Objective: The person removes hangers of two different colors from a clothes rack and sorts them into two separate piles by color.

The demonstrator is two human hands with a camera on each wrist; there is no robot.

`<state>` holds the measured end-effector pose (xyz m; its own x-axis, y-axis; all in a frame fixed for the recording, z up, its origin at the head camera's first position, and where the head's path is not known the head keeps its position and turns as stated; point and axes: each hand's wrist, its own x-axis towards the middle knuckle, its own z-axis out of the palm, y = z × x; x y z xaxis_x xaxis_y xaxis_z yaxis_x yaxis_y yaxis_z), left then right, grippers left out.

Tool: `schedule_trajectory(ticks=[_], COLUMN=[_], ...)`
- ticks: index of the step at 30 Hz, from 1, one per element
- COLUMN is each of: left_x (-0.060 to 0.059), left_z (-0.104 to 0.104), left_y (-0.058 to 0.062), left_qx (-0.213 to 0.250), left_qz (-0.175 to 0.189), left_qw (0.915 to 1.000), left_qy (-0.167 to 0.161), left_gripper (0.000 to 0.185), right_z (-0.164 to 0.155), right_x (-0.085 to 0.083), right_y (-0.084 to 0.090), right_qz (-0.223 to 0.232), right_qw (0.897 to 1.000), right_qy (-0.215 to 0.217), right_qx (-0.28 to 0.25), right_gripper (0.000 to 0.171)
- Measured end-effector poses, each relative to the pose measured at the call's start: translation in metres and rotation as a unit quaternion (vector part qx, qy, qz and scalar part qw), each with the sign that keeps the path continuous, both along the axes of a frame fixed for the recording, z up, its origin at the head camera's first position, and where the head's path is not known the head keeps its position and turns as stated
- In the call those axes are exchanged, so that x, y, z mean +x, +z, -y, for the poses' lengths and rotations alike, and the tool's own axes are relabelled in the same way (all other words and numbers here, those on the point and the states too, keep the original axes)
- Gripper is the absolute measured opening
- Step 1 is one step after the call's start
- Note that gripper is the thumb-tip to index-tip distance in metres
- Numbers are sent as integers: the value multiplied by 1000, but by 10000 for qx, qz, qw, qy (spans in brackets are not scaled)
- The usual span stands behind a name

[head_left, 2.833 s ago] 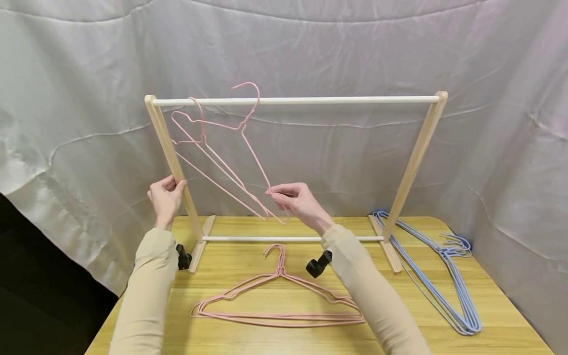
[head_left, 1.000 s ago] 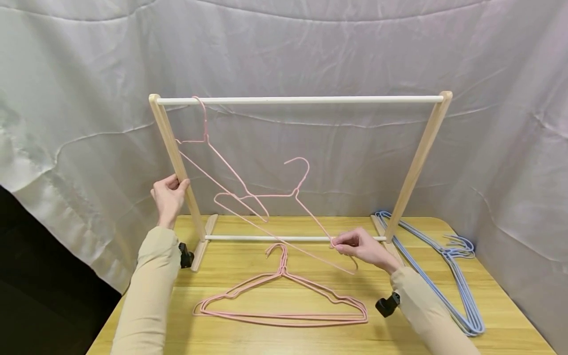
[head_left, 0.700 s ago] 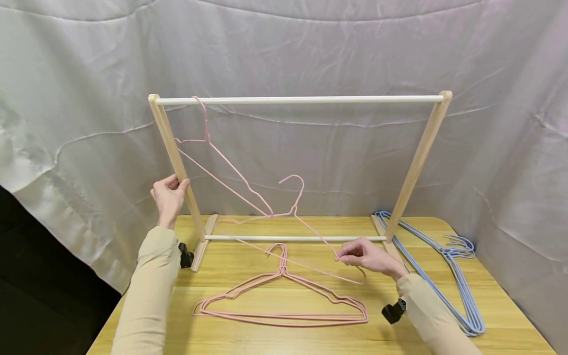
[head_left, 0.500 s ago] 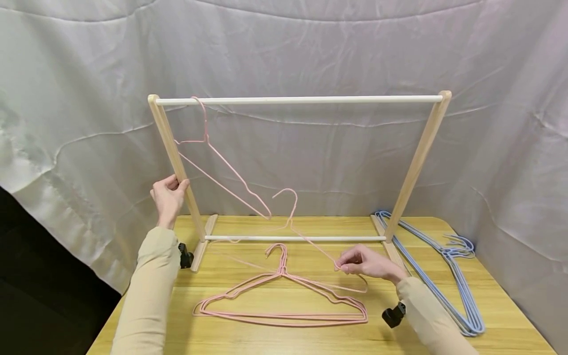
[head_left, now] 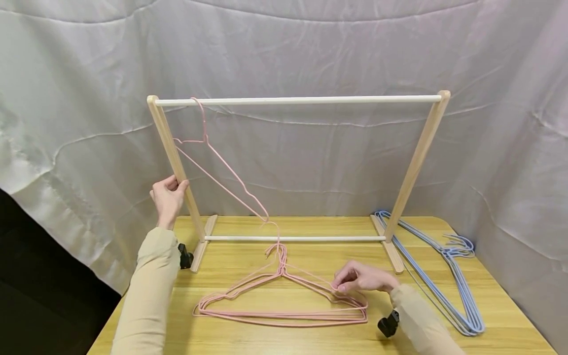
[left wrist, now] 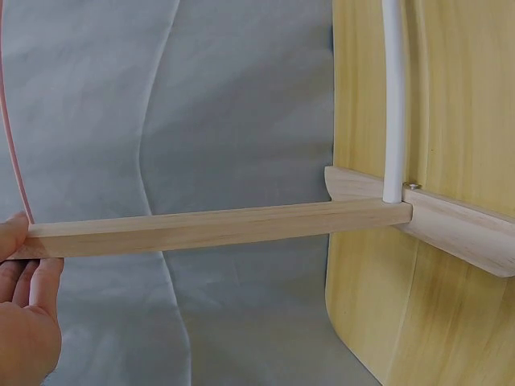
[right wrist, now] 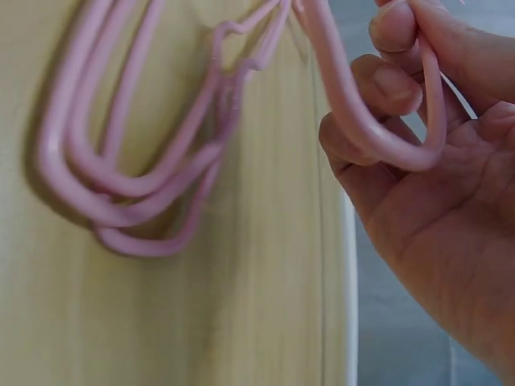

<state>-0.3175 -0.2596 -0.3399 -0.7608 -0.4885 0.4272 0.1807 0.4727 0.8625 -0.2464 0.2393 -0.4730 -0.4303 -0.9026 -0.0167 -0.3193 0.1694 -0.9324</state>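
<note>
My left hand [head_left: 167,199] grips the left wooden post [head_left: 183,177] of a clothes rack, thumb in front. In the left wrist view, fingers [left wrist: 47,285] lie along that post. My right hand [head_left: 364,277] pinches a pink hanger [right wrist: 374,145] near one shoulder end. In the head view this hanger lies low over several pink hangers [head_left: 266,324] on the table, its hook [head_left: 276,228] standing above theirs; whether it touches them is hard to tell. Another pink hanger [head_left: 235,172] hangs from the rack's white top bar [head_left: 301,100] near the left post.
Several blue hangers [head_left: 457,286] lie stacked at the table's right, partly behind the right post [head_left: 417,167]. A white lower bar [head_left: 293,238] joins the rack's feet. Grey curtain [head_left: 310,54] surrounds the back and sides of the wooden table [head_left: 248,345].
My right hand has carried its pink hanger away from the top bar, right and down to just over the pink stack. My left hand stays on the post.
</note>
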Motion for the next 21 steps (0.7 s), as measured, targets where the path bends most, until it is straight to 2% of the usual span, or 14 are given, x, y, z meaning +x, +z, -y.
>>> schedule_trajectory(ticks=[8, 16, 21], left_x=[-1, -1, -1], left_z=[0, 0, 0], left_y=[-1, -1, -1], left_qx=[45, 12, 20], left_qz=[6, 58, 84], left_qw=[10000, 10000, 10000], left_qy=[-23, -19, -34], left_gripper=[26, 28, 28], right_z=[0, -1, -3], right_x=[4, 9, 8], right_y=[-9, -15, -18], right_qz=[197, 491, 504], right_qw=[9998, 9978, 9966], right_qy=[9, -370, -571], right_qx=[-98, 267, 321], right_gripper=[24, 26, 28])
